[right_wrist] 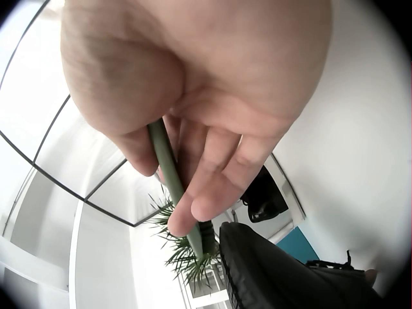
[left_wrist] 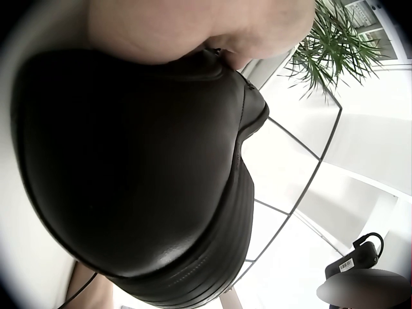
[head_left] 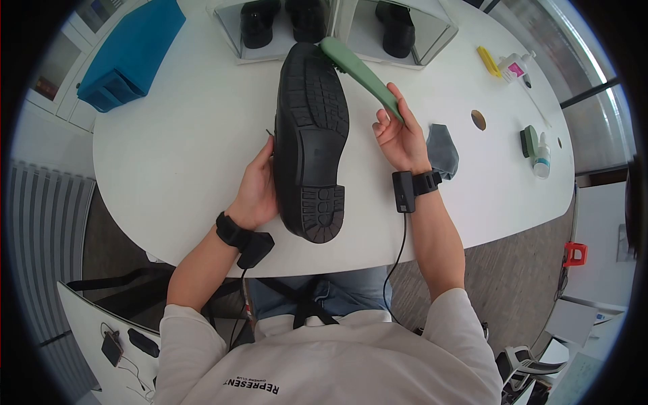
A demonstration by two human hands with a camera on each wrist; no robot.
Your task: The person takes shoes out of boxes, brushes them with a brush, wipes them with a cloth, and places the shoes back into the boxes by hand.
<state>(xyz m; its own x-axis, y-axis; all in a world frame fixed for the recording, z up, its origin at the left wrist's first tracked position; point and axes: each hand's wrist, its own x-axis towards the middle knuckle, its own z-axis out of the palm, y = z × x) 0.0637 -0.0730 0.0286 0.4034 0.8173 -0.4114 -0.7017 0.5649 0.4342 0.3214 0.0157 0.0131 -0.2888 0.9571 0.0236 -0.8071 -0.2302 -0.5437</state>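
Observation:
A black lace-up shoe [head_left: 312,145] is held with its sole toward the head camera, toe pointing away from the body. My left hand [head_left: 256,182] grips it along its left side; in the left wrist view the palm [left_wrist: 199,29] lies against the smooth black upper [left_wrist: 129,167]. A long green-handled brush [head_left: 364,75] is pinched at its handle end by my right hand [head_left: 403,138], thumb on one side and fingers on the other. Its dark bristles meet the edge of the toe. The right wrist view shows the green handle [right_wrist: 166,158] beside the shoe [right_wrist: 277,267].
Behind the toe stand two white boxes [head_left: 422,57] with black shoes [head_left: 395,30] inside. A blue bag [head_left: 131,57] lies back left. Right of my right hand lies a grey cloth [head_left: 442,152]. Further right are a smaller brush [head_left: 528,142], a bottle [head_left: 542,158] and a yellow item [head_left: 488,62].

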